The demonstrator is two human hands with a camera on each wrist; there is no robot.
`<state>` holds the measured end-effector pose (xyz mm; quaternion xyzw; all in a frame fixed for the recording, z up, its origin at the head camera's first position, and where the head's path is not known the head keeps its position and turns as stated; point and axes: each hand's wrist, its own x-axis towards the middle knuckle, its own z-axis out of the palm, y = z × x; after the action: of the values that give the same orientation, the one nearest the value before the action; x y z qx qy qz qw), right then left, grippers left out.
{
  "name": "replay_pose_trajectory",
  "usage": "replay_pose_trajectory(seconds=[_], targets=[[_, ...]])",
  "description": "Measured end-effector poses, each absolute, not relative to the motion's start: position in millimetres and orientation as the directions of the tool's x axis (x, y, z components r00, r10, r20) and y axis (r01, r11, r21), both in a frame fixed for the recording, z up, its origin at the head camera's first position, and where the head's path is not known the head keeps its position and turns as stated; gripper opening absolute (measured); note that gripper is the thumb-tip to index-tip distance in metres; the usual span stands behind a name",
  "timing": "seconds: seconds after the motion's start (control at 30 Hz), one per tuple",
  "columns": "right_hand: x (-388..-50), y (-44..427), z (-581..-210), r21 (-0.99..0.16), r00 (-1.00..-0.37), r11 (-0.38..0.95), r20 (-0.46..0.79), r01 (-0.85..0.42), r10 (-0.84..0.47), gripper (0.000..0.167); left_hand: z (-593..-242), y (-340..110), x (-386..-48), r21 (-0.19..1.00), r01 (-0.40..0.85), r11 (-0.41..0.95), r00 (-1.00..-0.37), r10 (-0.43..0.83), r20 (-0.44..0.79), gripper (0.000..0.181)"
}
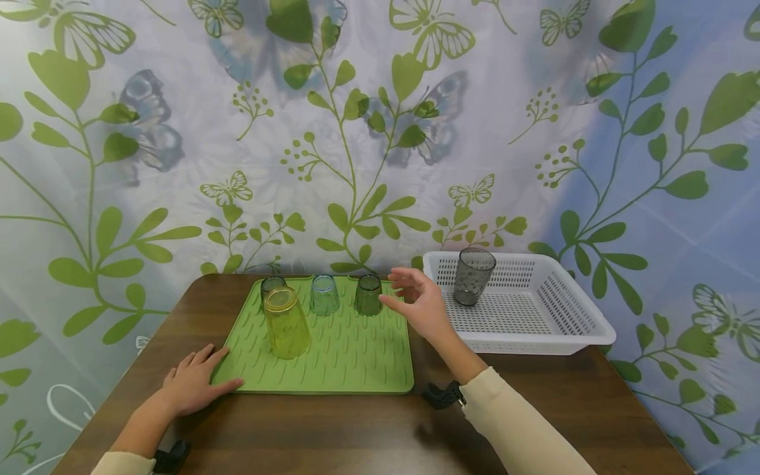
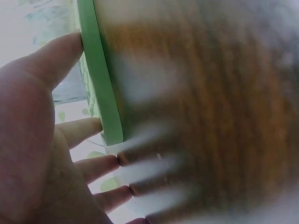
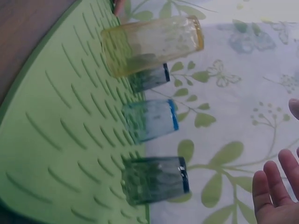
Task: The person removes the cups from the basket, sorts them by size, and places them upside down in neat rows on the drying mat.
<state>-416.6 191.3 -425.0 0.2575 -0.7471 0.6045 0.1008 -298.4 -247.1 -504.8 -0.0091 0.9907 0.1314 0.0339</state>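
A green ribbed drying mat (image 1: 350, 369) lies on the wooden table. On it a tall yellow glass (image 1: 287, 326) stands upside down at the front left. Along the back edge are a dark glass (image 1: 270, 284) partly behind the yellow one, a small blue glass (image 1: 324, 297) and a small dark grey glass (image 1: 369, 297). My left hand (image 1: 192, 382) rests at the mat's left edge, its thumb and fingertips touching the mat and table. Raised just right of the dark grey glass, my right hand (image 1: 418, 303) has loosely bent fingers and holds nothing.
A white perforated basket (image 1: 570, 310) stands at the back right of the table. Inside it, a taller grey glass (image 1: 473, 274) leans near the left end. Behind everything hangs a patterned curtain (image 1: 368, 132) with leaves and butterflies.
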Motion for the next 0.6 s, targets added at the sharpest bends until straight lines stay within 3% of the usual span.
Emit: replay_pose_trajectory(seconds=[0.6], targets=[[-428.7,256.7,-408.9,-0.816,-0.852,0.257,0.467,-0.519,-0.237,0.053,-510.2,-246.0,-293.7,0.251,-0.027,0.968,-0.999,-0.02,-0.029,0.097]])
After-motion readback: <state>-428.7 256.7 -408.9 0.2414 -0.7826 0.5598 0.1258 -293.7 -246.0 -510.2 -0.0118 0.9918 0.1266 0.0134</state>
